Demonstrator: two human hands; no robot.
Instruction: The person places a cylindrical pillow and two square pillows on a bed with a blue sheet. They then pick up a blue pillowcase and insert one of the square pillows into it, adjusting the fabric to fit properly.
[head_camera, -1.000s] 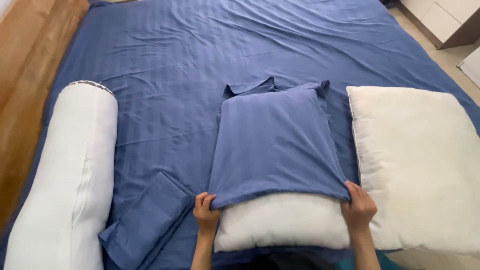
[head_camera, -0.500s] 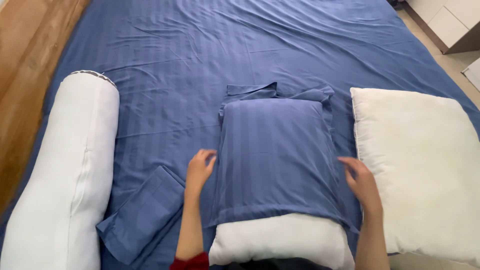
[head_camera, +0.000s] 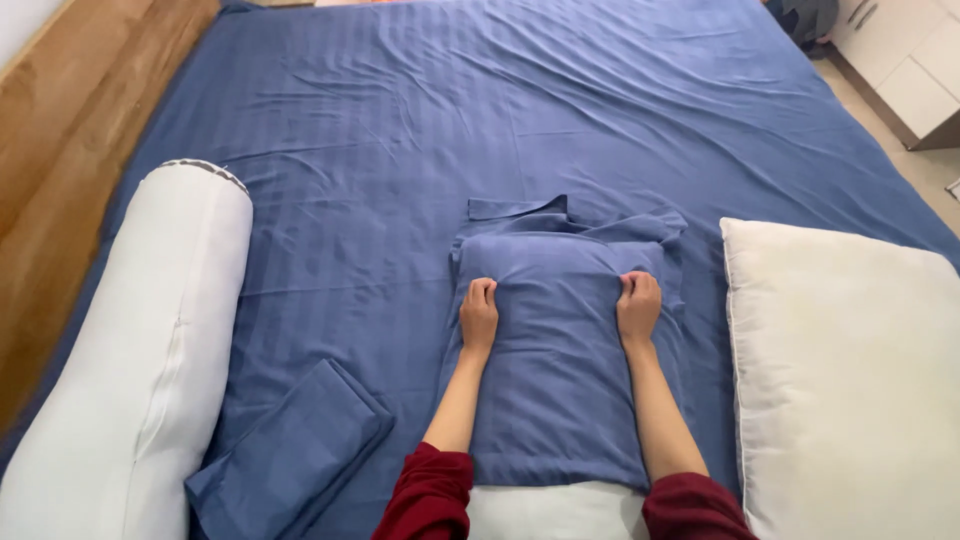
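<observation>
Both hands have slid up the pillowcase (head_camera: 560, 370) since half a second ago. The left hand (head_camera: 479, 313) and right hand (head_camera: 639, 305) sit apart, fists bunching its fabric. The pillowcase covers the pillow (head_camera: 555, 510) beside the bare pillow (head_camera: 850, 380).

Two bare forearms, slim, ending in a left hand (head_camera: 479, 313) and a right hand (head_camera: 638, 305) without rings, watch or gloves. Dark red sleeves, pushed up to about the elbows, bunched in soft folds at the cuffs. Plain fabric, no pattern or print showing. Nothing else of the body in view.
</observation>
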